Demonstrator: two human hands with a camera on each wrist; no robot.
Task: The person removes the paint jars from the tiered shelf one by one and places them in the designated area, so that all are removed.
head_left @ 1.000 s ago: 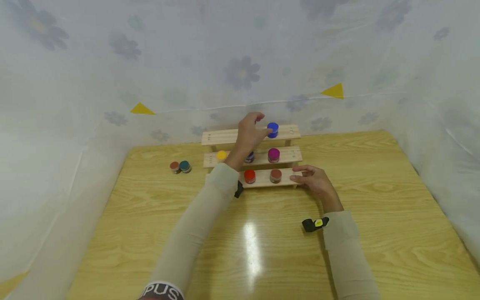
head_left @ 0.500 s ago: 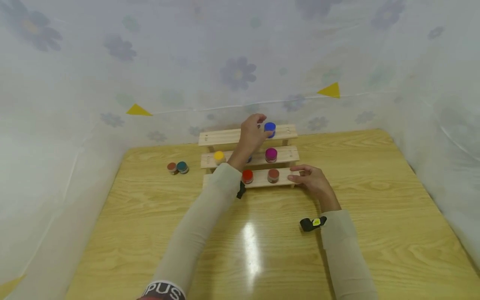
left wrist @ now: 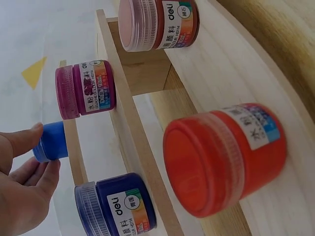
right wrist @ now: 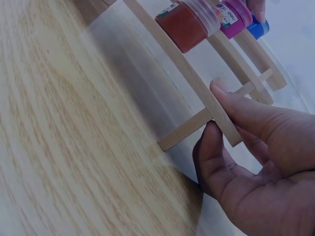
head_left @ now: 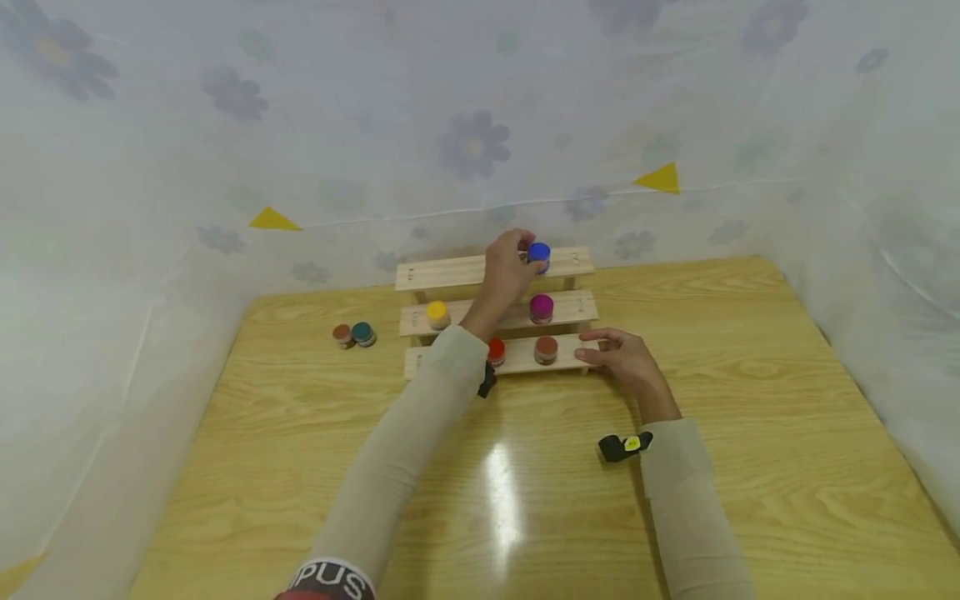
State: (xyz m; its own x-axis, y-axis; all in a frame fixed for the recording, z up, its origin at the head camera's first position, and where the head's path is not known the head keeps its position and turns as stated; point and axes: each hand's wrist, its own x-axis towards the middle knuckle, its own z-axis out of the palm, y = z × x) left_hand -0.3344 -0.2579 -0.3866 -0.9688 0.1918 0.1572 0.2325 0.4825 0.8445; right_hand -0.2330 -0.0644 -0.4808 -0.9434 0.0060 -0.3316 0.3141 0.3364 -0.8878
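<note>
My left hand (head_left: 504,271) reaches over the three-step wooden rack (head_left: 442,273) and pinches a blue paint jar (head_left: 538,257) on its top step. In the left wrist view the thumb and fingers lie on opposite sides of this blue jar (left wrist: 53,142). My right hand (head_left: 633,367) grips the right end of the bottom step; in the right wrist view the thumb is above the board and a finger below. A magenta jar (head_left: 542,308) and a yellow jar (head_left: 438,314) stand on the middle step. Red (head_left: 496,352) and brown (head_left: 546,350) jars stand on the bottom one.
Two more jars, reddish-brown (head_left: 342,336) and teal (head_left: 363,334), stand on the table (head_left: 300,433) left of the rack. A dark blue jar (left wrist: 125,204) on the middle step is hidden by my left arm in the head view. A flowered sheet hangs behind.
The fingers of my left hand have closed in on the blue jar, and the forearm has shifted slightly right. My right hand keeps its grip on the rack. The head view has shifted slightly.
</note>
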